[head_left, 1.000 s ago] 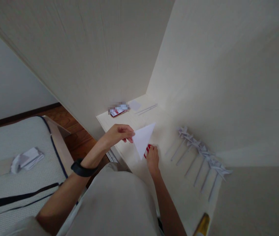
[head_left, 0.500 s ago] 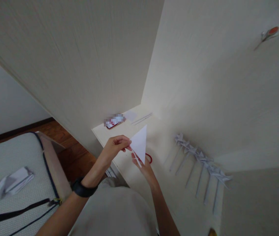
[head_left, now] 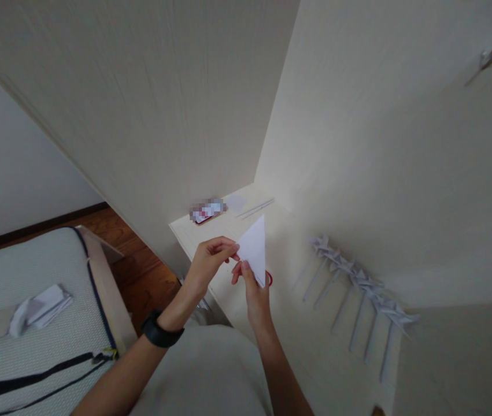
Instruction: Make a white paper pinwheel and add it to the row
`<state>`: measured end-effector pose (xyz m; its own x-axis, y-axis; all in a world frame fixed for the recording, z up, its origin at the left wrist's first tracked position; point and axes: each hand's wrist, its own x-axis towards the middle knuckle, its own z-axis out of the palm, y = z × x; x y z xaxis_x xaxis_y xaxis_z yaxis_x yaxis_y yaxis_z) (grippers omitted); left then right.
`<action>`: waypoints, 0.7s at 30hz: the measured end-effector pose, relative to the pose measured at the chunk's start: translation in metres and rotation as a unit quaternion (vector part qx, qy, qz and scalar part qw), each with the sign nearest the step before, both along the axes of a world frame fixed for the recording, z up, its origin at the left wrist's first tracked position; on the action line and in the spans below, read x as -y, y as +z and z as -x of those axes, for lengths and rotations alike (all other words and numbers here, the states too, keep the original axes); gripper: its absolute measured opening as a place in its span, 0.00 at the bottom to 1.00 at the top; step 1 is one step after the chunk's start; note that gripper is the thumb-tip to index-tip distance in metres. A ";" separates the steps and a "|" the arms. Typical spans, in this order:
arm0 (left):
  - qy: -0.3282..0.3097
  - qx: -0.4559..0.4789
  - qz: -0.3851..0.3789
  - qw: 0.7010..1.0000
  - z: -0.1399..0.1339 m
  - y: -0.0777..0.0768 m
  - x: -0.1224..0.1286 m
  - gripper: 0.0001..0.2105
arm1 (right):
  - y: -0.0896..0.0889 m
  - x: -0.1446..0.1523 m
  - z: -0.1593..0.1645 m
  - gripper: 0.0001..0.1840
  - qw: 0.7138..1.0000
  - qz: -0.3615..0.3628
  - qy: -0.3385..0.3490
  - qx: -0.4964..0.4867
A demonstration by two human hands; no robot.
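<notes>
A white sheet of paper [head_left: 254, 245], folded into a triangle, is held up above the white desk [head_left: 246, 312]. My left hand [head_left: 211, 263], with a black band on its wrist, pinches the paper's left edge between thumb and fingertips. My right hand [head_left: 256, 297] grips its lower part, the thumb pressed on the near face and the other fingers partly hidden. Just behind the paper's lower right edge, a red loop [head_left: 270, 278] shows, apparently a scissors handle; the rest is hidden. Several white paper pinwheels [head_left: 361, 280] on sticks lie in a row on the right.
Toward the far corner of the desk lie a phone [head_left: 208, 212], a small square of paper [head_left: 236, 202] and thin white sticks [head_left: 258, 208]. Panels rise at the back and right. On the left, a mattress [head_left: 24, 260] carries folded cloth [head_left: 50, 306] and a black strap [head_left: 33, 370].
My right hand has moved up, and its thumb now presses the front of the paper. A narrow white strip that hung below the paper's left edge no longer shows. The view has shifted slightly.
</notes>
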<state>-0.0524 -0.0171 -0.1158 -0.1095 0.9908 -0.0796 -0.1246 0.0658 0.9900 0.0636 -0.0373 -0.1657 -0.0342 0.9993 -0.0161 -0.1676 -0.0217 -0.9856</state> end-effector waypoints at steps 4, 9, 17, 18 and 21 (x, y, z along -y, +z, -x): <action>0.009 0.010 -0.004 1.000 -0.002 -0.001 0.003 0.07 | -0.001 0.005 0.002 0.20 1.000 0.000 0.005 0.005; 0.022 0.003 -0.007 1.000 -0.001 0.000 0.003 0.07 | 0.003 0.010 0.004 0.20 0.999 -0.020 0.014 0.022; 0.051 -0.020 -0.016 0.998 0.008 0.006 -0.001 0.06 | 0.004 0.017 0.011 0.09 0.972 -0.060 0.196 0.118; 0.051 -0.024 -0.016 0.998 0.009 0.006 -0.001 0.06 | 0.003 0.017 0.012 0.14 0.966 -0.065 0.212 0.133; 0.053 -0.034 -0.021 0.998 0.013 0.005 0.000 0.06 | 0.001 0.015 0.008 0.29 0.957 -0.083 0.223 0.163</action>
<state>-0.0652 -0.0174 -0.1108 -0.2168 0.9758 -0.0277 -0.0612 0.0147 0.9980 0.0553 -0.0522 -0.1647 -0.4789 0.8759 0.0582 0.1394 0.1413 -0.9801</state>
